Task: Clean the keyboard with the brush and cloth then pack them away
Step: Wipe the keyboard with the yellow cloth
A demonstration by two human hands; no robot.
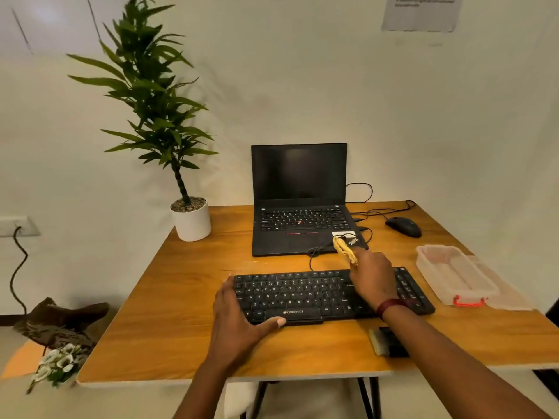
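A black keyboard (302, 294) lies across the near middle of the wooden table (181, 313). My left hand (239, 322) grips its left end, thumb on the front edge by the space bar. My right hand (373, 276) is over the keyboard's right half and holds a bunched yellow cloth (344, 249), which sticks up past the keyboard's far edge. A brush (385, 341) with pale bristles and a dark handle lies on the table in front of the keyboard, partly hidden under my right forearm.
An open black laptop (299, 207) stands behind the keyboard, with cables and a black mouse (403, 226) to its right. A clear plastic box (453, 273) with a red clip sits at the right. A potted plant (190, 219) stands at the back left corner.
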